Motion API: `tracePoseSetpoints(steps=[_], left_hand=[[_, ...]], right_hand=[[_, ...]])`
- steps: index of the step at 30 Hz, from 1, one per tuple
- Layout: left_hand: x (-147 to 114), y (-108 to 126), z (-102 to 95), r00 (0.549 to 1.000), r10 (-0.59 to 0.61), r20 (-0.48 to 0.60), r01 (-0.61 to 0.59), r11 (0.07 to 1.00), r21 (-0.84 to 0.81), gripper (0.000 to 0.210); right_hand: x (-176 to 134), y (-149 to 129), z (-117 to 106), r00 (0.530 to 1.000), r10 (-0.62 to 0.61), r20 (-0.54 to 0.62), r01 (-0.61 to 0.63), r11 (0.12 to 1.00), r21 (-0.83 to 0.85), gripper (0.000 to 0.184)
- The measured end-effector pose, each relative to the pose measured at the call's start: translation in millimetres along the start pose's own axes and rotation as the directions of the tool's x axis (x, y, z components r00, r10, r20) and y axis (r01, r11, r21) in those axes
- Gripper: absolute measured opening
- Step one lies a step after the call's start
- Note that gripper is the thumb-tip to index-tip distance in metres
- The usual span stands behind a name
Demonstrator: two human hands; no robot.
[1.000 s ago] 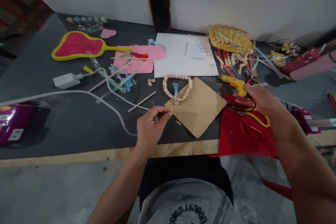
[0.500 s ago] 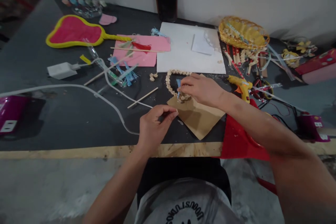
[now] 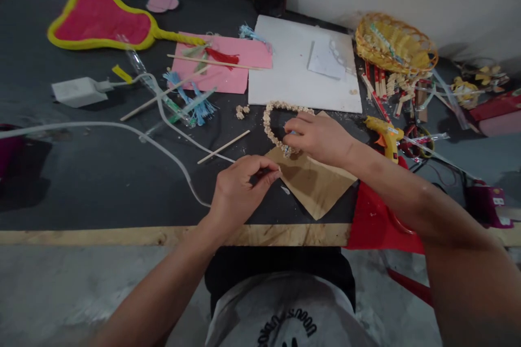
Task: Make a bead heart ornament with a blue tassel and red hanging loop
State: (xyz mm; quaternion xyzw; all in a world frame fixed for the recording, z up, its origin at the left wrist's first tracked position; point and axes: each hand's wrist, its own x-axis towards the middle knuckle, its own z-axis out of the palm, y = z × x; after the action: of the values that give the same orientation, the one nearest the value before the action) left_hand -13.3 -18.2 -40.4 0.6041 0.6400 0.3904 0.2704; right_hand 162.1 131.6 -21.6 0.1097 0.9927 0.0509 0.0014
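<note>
A ring of small beige clustered pieces lies on the table, its lower right part over a brown sheet of card. My right hand reaches over the ring's right side, fingers bent and closed on a blue tassel that shows only as a scrap of blue beneath them. Nearer the table edge, my left hand is closed in a pinch at the card's left corner. A tiny pale thing sticks out at its fingertips, too small to name.
A yellow glue gun and a wicker basket are to the right. Behind lies a white board. Leftward are a pink fan-shaped piece with yellow edging, a white cable, thin sticks and blue tassels.
My head view has shifted slightly. The blue tassel, which stood out beside my right fingertips, is now mostly covered by them. My left hand keeps its pinch near the card.
</note>
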Motion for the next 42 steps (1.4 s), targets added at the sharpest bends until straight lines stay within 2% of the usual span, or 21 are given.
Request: tracePoseSetpoints(steps=[3,8,14,21,24,29,34,39,42], left_hand=[[5,-2,-1.1,0.998,0.062,0.030,-0.064,0.996,0.058,0.006],[16,-6,0.8,0.978,0.183,0.102,-0.198,0.968,0.155,0.010],[29,-12,10.2,0.903,0.375,0.207,-0.424,0.856,0.298,0.016],[34,-15,15.0,0.834,0.506,0.218,-0.550,0.743,0.381,0.024],[35,-16,14.6,0.832,0.507,0.225,-0.553,0.732,0.399,0.023],[39,-17,15.7,0.870,0.461,0.175,-0.489,0.760,0.428,0.019],[42,-20,17.7,0.856,0.481,0.188,-0.513,0.753,0.412,0.022],[43,-22,17.8,0.875,0.437,0.208,-0.484,0.781,0.395,0.026],[43,-24,17.3,0.864,0.452,0.220,-0.502,0.762,0.408,0.030]], right_hand=[[-15,-5,-3,0.999,0.023,-0.032,-0.024,1.000,-0.021,0.020],[-37,-15,1,0.989,0.128,-0.079,-0.128,0.992,0.006,0.022],[-47,-25,11,0.949,0.293,-0.113,-0.288,0.956,0.055,0.024],[-49,-29,16,0.932,0.345,-0.110,-0.332,0.935,0.122,0.023],[-48,-29,16,0.926,0.365,-0.092,-0.350,0.926,0.142,0.023],[-45,-29,15,0.926,0.373,-0.054,-0.360,0.917,0.171,0.021],[-43,-30,14,0.923,0.383,-0.042,-0.370,0.911,0.180,0.022],[-42,-29,14,0.919,0.393,-0.023,-0.379,0.899,0.218,0.024],[-42,-29,14,0.918,0.395,-0.016,-0.382,0.897,0.222,0.026]])
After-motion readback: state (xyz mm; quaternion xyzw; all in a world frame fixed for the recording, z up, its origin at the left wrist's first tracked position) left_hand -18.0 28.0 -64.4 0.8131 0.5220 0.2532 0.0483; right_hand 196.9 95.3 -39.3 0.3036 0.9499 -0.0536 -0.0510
